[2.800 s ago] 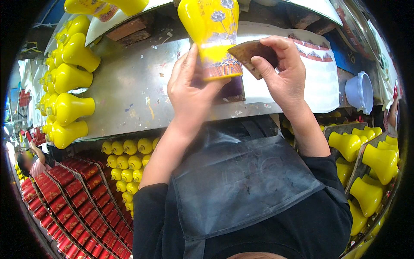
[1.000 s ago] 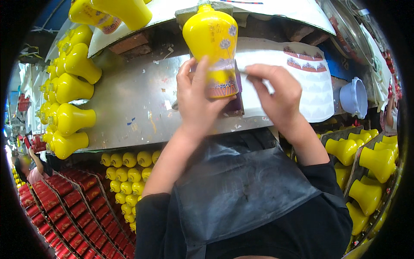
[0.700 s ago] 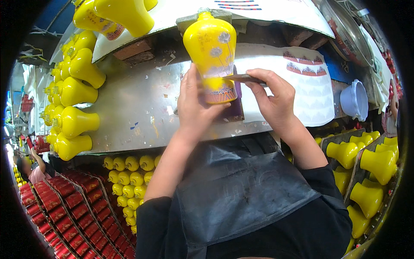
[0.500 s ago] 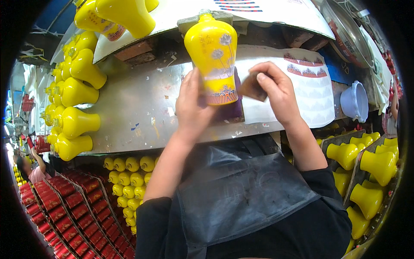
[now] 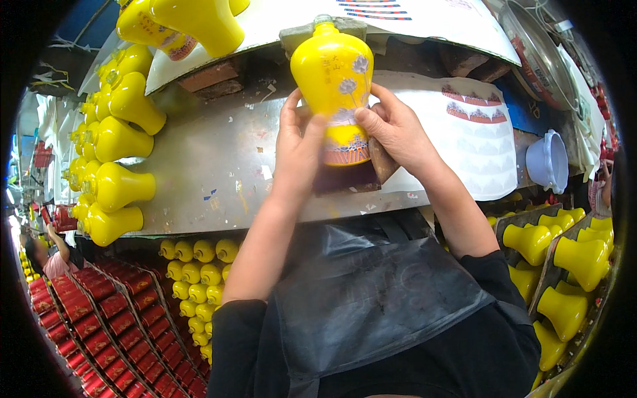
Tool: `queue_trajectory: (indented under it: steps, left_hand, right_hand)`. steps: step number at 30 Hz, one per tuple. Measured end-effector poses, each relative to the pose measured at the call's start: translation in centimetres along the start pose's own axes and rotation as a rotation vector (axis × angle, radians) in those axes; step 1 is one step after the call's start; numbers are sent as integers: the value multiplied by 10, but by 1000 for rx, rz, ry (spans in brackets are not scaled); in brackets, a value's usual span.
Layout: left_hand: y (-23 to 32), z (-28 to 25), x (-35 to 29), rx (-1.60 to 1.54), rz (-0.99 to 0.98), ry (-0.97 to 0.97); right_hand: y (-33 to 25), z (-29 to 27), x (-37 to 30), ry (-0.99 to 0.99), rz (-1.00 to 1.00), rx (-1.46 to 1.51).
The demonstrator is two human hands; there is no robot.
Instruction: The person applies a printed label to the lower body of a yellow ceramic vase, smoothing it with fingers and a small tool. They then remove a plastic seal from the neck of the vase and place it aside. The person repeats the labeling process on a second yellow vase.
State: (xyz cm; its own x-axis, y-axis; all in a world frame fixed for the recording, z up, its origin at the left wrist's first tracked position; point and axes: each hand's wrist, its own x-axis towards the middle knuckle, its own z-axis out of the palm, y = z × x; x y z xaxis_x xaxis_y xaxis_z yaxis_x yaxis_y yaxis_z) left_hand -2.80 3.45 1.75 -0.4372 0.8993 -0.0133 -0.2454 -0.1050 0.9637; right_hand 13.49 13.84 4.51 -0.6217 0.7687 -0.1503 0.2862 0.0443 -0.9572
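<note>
A glossy yellow bottle (image 5: 330,63) with grey flower decals and a patterned band at its base lies on the workbench, neck away from me. Its glass neck rests on a grey block (image 5: 292,38). My left hand (image 5: 298,142) is closed round the bottle's left side at the narrow lower part. From the right, my right hand (image 5: 401,129) grips the bottle, thumb on its front. Tucked in that same hand is a flat brown piece (image 5: 382,161), its edge beside the base. A dark purple pad (image 5: 345,179) shows under the bottle.
Decal sheets (image 5: 479,156) lie right of my hands; a light-blue bucket (image 5: 547,161) stands farther right. Yellow bottles (image 5: 125,182) line the bench's left side, and more fill racks (image 5: 527,242) at lower right. Stacked red items (image 5: 99,331) stand lower left, near another person (image 5: 53,259).
My right hand has moved left with the brown piece, from beside the bottle onto its side. The left hand's fingers have shifted a little on the bottle.
</note>
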Motion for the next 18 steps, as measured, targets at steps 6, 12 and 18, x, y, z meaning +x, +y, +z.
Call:
queue_trajectory:
  steps: [6,12,18]
  left_hand:
    - [-4,-5,0,-180,-34,-37]
    - [-8,-8,3,90,60,-67]
    - [5,-13,17,602,438,30]
  right_hand:
    - [-1,3,-1,9,-69,134]
    - [-8,2,2,-9,-3,-103]
    - [-29,-4,3,118,7,-147]
